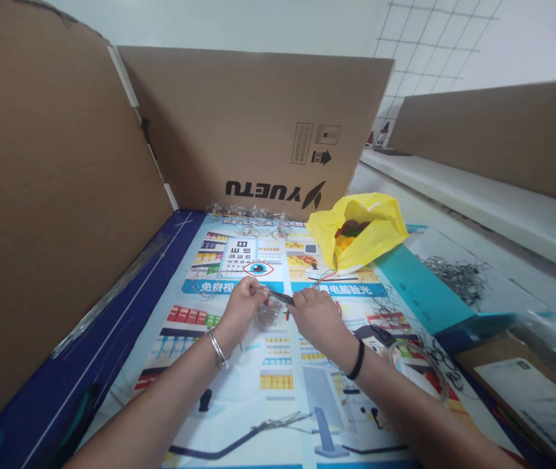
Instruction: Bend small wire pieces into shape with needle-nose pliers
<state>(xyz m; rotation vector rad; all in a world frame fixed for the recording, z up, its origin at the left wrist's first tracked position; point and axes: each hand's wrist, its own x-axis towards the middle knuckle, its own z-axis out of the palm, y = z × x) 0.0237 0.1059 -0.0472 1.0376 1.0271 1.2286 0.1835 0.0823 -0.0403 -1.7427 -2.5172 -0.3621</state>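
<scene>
My left hand [246, 305] is closed in a pinch, wearing a silver bangle at the wrist. Beneath its fingertips shows a blurred, glinting tangle of thin wire [268, 314]. The dark jaws of pliers [280, 297] reach from my right hand [319, 319] to the left fingertips. My right fingers are wrapped round the pliers, hiding the handles. A black band circles that wrist. Red and green thin strands [324, 279] lie just beyond the right hand. Both hands are above a printed mat [239, 371]; whether the jaws grip the wire cannot be made out.
Cardboard walls [239, 124] stand behind and left. A yellow bag [380, 228] lies open at the back right. Silvery wire scraps [249, 212] line the back. Long wires [112, 293] lie left, a wire bundle [282, 422] in front. A tape roll [419, 371] is near my right forearm.
</scene>
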